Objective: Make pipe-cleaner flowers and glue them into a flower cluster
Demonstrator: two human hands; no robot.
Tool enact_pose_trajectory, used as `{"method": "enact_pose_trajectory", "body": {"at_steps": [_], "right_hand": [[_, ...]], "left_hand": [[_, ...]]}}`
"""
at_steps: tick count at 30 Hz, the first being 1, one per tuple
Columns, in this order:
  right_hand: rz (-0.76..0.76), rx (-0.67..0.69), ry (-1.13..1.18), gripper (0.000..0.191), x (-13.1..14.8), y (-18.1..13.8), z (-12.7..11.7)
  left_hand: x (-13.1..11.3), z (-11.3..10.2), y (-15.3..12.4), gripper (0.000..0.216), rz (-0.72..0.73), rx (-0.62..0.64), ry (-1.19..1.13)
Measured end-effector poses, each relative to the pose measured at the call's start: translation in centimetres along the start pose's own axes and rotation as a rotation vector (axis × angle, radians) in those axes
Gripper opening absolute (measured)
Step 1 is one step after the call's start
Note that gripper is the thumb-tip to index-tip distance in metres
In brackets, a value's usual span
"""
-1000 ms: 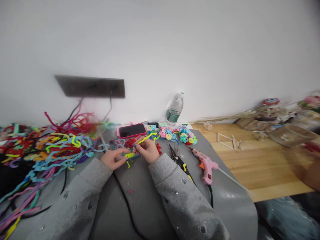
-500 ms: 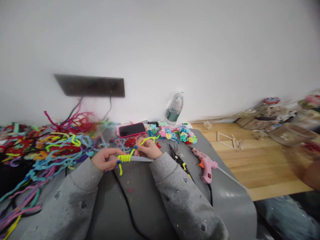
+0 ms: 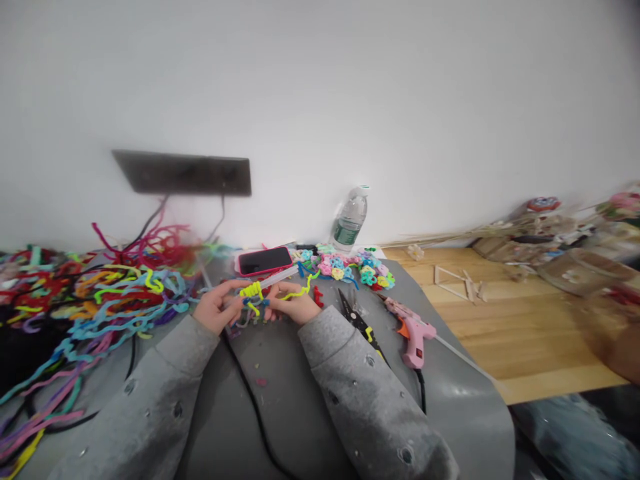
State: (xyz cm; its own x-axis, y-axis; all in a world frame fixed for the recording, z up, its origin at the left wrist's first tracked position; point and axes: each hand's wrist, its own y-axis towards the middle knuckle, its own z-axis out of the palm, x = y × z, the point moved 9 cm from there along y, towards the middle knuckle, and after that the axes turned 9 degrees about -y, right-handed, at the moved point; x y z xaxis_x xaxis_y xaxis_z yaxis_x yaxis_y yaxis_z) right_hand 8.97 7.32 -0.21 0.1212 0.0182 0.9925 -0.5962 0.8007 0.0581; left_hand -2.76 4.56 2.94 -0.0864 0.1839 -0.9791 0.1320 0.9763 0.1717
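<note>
A yellow pipe cleaner (image 3: 253,290) is coiled in several turns round a translucent white glue stick (image 3: 280,276). My left hand (image 3: 219,308) is closed at the coiled end, fingers pinching the coil and the stick. Close beside it, my right hand (image 3: 296,304) pinches the pipe cleaner near the coil, and its loose tail runs over the fingers to the upper right. The stick slants up and away to the right, above my right hand. Short coloured pipe cleaner pieces lie under and behind both hands, partly hidden.
Tangled pipe cleaners (image 3: 125,300) cover the left side. Behind my hands are a phone (image 3: 265,261), a water bottle (image 3: 350,220) and small pipe cleaner flowers (image 3: 337,266). Pliers (image 3: 357,321) and a pink glue gun (image 3: 413,330) lie right. A black cable (image 3: 253,400) crosses the grey mat.
The glue stick has swung from nearly level to slanting upward and away. My left hand has shifted slightly right and up; my right hand has moved below the stick, closer to the coil.
</note>
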Motion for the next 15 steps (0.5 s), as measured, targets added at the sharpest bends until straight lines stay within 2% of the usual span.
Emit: {"method": "enact_pose_trajectory", "body": {"at_steps": [9,15], "right_hand": [[-0.054,-0.021,-0.070,0.036,0.17,0.10,-0.37],[-0.063,-0.001,-0.083,0.037,-0.27,0.22,-0.16]], "left_hand": [[0.32,0.02,0.01,0.023,-0.003,-0.030,0.010],[0.22,0.37,-0.02,0.028,-0.002,-0.004,0.035]]}}
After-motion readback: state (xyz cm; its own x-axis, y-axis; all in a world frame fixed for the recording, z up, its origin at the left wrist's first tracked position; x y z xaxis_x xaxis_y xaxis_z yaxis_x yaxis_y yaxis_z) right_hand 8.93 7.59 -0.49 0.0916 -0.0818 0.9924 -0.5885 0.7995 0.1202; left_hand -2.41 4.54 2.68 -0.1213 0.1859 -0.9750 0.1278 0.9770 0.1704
